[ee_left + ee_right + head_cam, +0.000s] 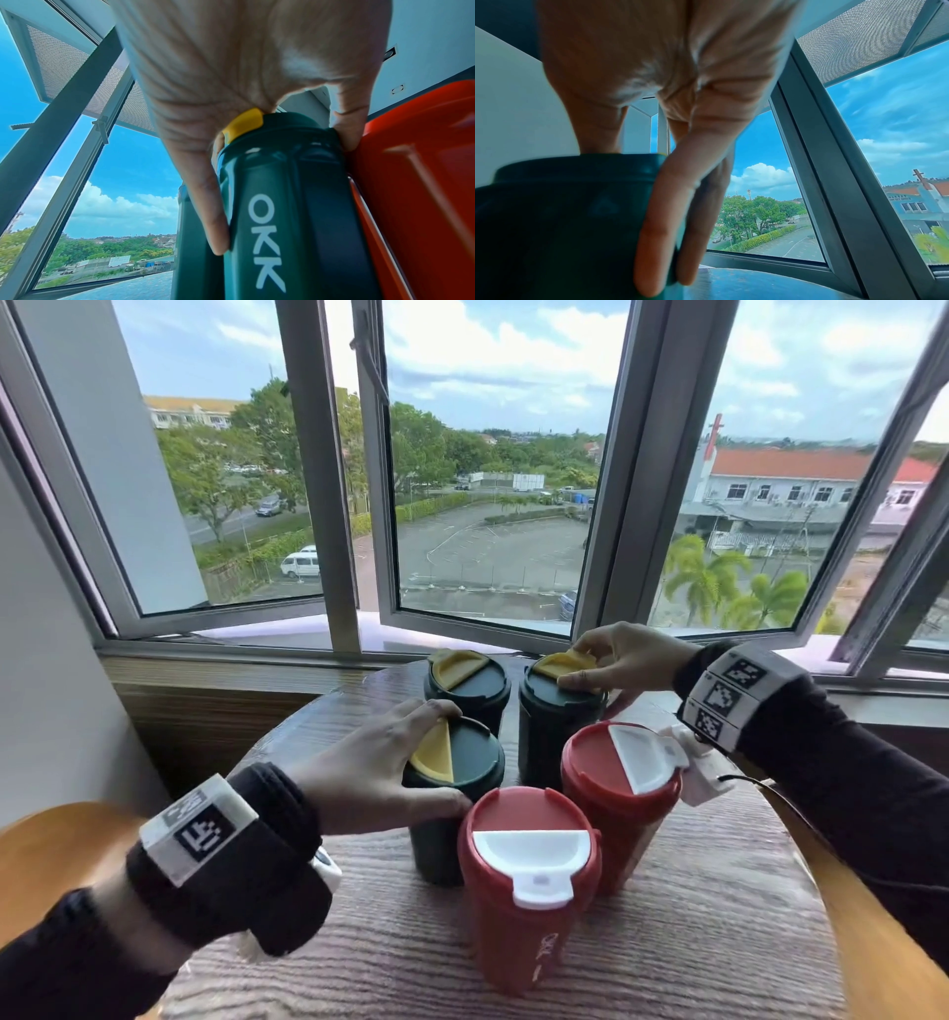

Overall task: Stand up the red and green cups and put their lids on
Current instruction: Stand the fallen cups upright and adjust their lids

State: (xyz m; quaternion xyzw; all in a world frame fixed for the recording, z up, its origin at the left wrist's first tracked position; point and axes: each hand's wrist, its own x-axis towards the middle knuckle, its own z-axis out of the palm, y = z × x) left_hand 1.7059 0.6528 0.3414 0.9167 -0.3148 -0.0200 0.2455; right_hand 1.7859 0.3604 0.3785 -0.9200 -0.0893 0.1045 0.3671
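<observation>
Black sleeves (847, 762); white wristbands (197, 829) bearing black-and-white square code markers.

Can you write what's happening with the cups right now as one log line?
cups: five upright, lidded | left hand: grips near green cup lid | right hand: grips far-right green cup lid | red cups: untouched

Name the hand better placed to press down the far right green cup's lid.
Right. The right hand already rests on that far right green cup; the left hand grips the near green cup.

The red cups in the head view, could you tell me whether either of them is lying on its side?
No, both red cups stand upright on the table with their lids on.
</observation>
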